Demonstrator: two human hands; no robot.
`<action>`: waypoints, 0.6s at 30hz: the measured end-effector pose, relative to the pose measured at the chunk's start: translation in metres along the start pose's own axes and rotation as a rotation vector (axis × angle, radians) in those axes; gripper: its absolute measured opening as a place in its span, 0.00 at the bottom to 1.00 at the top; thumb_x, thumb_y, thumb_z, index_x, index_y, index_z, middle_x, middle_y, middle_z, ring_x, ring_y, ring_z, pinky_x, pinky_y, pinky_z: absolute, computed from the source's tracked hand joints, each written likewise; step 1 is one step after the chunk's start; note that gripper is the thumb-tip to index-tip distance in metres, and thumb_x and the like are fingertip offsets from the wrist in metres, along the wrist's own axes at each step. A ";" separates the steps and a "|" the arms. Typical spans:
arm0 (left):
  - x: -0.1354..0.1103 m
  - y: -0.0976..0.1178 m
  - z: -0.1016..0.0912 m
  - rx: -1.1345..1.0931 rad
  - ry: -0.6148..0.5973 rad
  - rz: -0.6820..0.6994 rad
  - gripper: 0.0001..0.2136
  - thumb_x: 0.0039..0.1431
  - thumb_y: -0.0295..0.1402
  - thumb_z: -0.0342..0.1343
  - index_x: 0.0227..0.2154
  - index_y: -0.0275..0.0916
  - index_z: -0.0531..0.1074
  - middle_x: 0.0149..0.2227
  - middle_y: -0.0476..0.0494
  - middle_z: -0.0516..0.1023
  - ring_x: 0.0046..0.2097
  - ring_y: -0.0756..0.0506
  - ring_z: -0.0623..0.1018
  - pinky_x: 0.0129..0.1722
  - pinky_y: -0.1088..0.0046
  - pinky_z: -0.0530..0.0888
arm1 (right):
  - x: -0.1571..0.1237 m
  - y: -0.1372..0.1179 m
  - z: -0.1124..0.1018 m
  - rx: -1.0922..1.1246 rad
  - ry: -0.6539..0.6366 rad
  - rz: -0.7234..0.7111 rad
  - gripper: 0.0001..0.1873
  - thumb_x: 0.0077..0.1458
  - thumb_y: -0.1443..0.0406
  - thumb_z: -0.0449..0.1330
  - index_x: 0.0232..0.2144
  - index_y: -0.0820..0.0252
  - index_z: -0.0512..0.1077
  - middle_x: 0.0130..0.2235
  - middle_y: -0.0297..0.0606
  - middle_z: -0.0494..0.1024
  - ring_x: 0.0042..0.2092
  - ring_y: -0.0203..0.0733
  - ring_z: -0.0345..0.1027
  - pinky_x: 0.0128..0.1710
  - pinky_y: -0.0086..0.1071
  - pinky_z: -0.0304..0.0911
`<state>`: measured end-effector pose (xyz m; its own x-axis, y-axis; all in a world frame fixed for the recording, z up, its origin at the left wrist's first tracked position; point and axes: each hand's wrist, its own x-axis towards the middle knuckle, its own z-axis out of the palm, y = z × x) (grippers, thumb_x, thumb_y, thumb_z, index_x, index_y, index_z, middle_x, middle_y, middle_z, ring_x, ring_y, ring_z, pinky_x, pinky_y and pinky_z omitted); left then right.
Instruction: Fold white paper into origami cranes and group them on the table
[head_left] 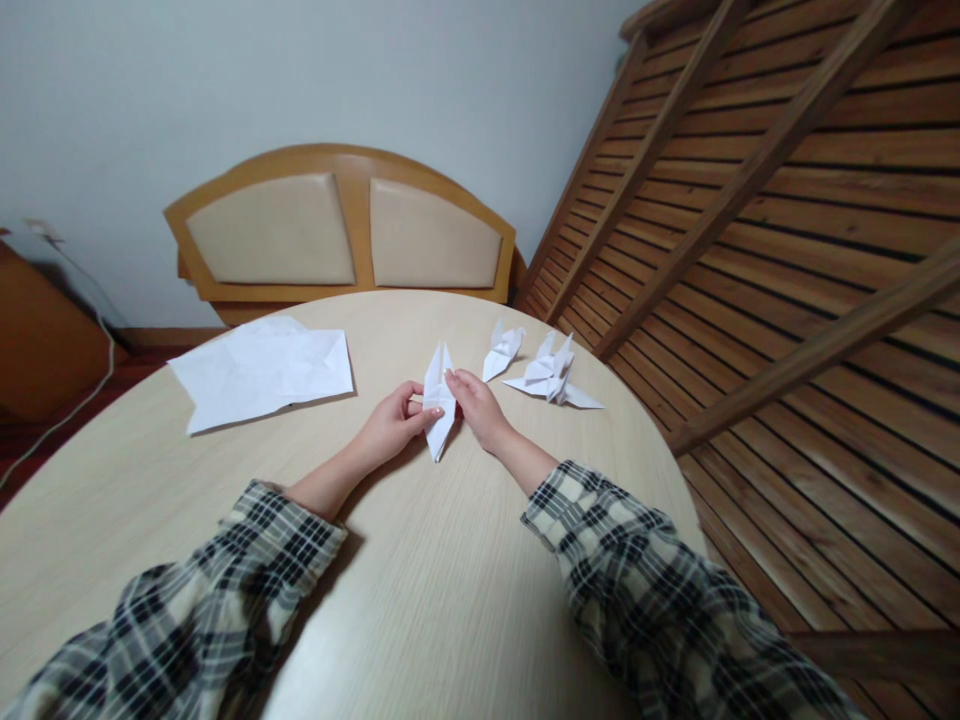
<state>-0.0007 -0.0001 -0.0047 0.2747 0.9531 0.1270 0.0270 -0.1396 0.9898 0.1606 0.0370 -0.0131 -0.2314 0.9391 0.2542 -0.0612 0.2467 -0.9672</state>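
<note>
A piece of white folded paper (438, 440), a long narrow diamond with a split upper tip, is held between both hands above the table. My left hand (394, 420) pinches its left side, with the thumb across the front and the fingers behind. On the right edge, my right hand (480, 408) grips it with the thumb near the upper half; its other fingers are partly hidden. Just beyond that hand lies a small folded paper figure (503, 350). Several more folded paper pieces, which look like cranes (551, 370), sit clustered to its right.
Flat white sheets with creases (270, 370) lie at the left of the round wooden table (420, 620). A padded wooden headboard (360, 225) stands behind the table against the wall. Wooden slats (750, 300) lean close along the right edge. A white cable (109, 350) hangs at the far left.
</note>
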 end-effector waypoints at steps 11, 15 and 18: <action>-0.001 -0.005 -0.001 0.140 -0.115 0.034 0.16 0.53 0.40 0.65 0.35 0.39 0.65 0.25 0.51 0.74 0.26 0.49 0.72 0.26 0.74 0.63 | -0.001 -0.005 0.000 0.113 -0.012 0.057 0.20 0.50 0.48 0.65 0.28 0.59 0.69 0.26 0.29 0.68 0.28 0.34 0.59 0.29 0.30 0.55; -0.003 -0.001 0.001 0.179 -0.113 0.113 0.13 0.56 0.42 0.63 0.32 0.39 0.68 0.25 0.50 0.73 0.27 0.49 0.72 0.27 0.73 0.65 | -0.003 -0.006 0.001 0.186 0.005 0.095 0.22 0.48 0.47 0.67 0.27 0.59 0.69 0.25 0.29 0.68 0.27 0.33 0.60 0.27 0.29 0.55; -0.003 0.001 0.001 0.144 -0.034 0.135 0.17 0.62 0.47 0.56 0.26 0.39 0.68 0.23 0.49 0.71 0.26 0.49 0.71 0.27 0.72 0.68 | -0.004 -0.006 0.003 0.275 -0.021 0.156 0.24 0.47 0.45 0.67 0.29 0.58 0.69 0.26 0.31 0.71 0.27 0.35 0.64 0.28 0.30 0.60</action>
<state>-0.0006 -0.0031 -0.0037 0.3175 0.9137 0.2536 0.1245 -0.3053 0.9441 0.1593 0.0308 -0.0084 -0.2783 0.9546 0.1058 -0.2834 0.0236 -0.9587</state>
